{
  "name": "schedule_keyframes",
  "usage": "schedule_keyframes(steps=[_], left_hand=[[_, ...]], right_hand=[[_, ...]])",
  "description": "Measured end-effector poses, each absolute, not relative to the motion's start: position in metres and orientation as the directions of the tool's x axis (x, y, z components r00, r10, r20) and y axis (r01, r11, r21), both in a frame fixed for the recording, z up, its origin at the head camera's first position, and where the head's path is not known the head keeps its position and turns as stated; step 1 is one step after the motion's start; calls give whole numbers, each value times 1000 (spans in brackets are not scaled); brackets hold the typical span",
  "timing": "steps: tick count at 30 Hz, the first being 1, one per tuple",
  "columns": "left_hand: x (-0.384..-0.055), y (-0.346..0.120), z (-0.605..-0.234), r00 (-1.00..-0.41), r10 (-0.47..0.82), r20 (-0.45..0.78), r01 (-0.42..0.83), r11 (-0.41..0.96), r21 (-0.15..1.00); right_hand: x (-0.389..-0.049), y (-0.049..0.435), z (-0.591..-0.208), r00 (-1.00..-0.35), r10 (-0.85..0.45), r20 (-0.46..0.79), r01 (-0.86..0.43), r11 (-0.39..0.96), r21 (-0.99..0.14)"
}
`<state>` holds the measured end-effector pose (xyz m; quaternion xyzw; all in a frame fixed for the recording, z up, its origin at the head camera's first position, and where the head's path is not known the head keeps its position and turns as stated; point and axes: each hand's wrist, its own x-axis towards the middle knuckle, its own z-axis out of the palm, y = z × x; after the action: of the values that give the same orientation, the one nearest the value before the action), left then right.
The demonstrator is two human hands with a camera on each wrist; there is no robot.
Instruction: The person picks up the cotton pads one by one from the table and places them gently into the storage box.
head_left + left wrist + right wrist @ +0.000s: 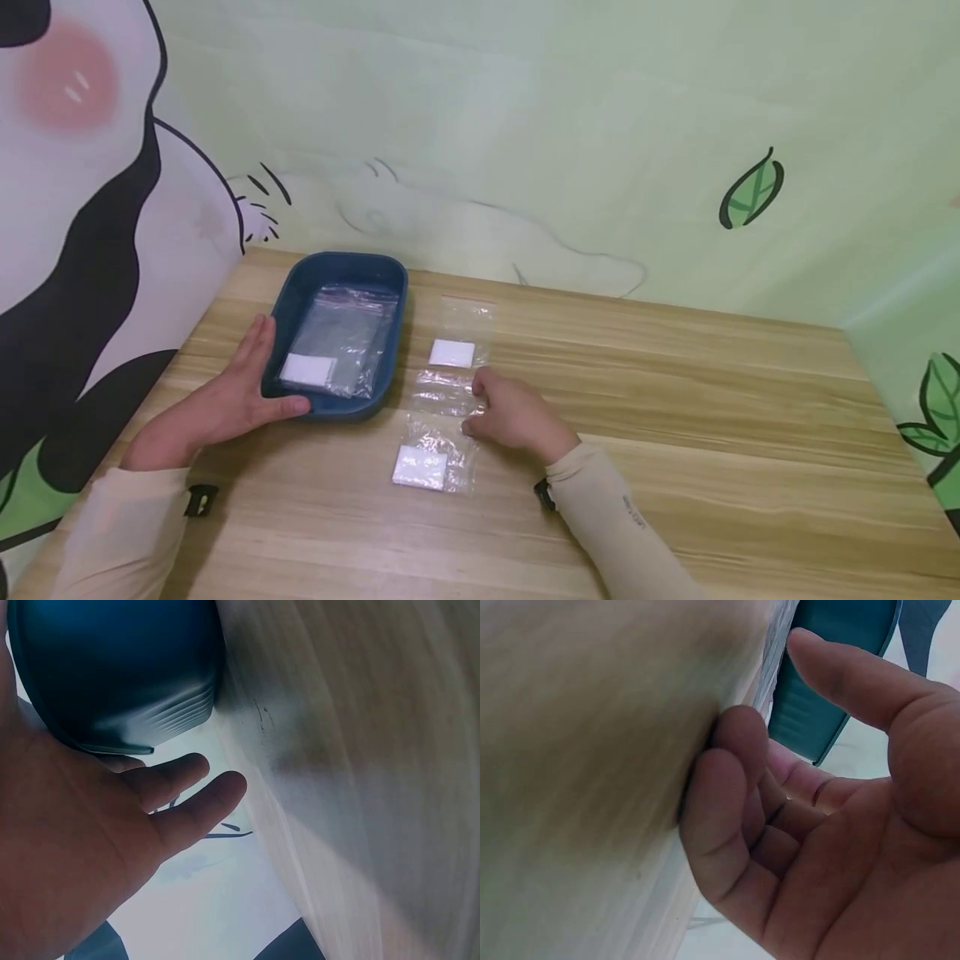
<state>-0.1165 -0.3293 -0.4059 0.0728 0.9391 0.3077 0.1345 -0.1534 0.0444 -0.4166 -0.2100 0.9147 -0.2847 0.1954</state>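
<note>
My left hand (232, 383) lies against the near left corner of a blue tray (401, 333), fingers extended along its side and thumb at the near rim. In the left wrist view the fingers (199, 814) are straight beside the tray wall. Inside the tray lie clear zip bags (341, 329), a white label showing on the top one. My right hand (521, 417) is at the right edge of a clear bag (461, 475) with a white label (420, 467). Its fingers (712, 825) bend with their tips at the tabletop, the thumb (847, 679) apart from them.
Another clear zip bag (480, 321) with a red line along its top and a white label (452, 353) lies right of the tray. The wooden table (712, 400) meets a pale green printed backdrop (525, 125) at its far edge. A panda print stands at the left.
</note>
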Motion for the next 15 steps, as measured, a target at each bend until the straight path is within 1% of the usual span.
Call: schedule_keyframes(steps=[4, 9, 15], left_hand=[[-116, -329, -404, -953, 224, -205, 57, 795, 605], [-115, -330, -405, -952, 225, -206, 52, 785, 617], [-116, -329, -406, -952, 229, -202, 56, 783, 620]], right_hand=[[-151, 41, -416, -818, -524, -239, -326, 763, -558], [-148, 39, -417, -792, -577, -196, -430, 758, -491], [-146, 38, -419, -780, -608, -149, -491, 741, -457]])
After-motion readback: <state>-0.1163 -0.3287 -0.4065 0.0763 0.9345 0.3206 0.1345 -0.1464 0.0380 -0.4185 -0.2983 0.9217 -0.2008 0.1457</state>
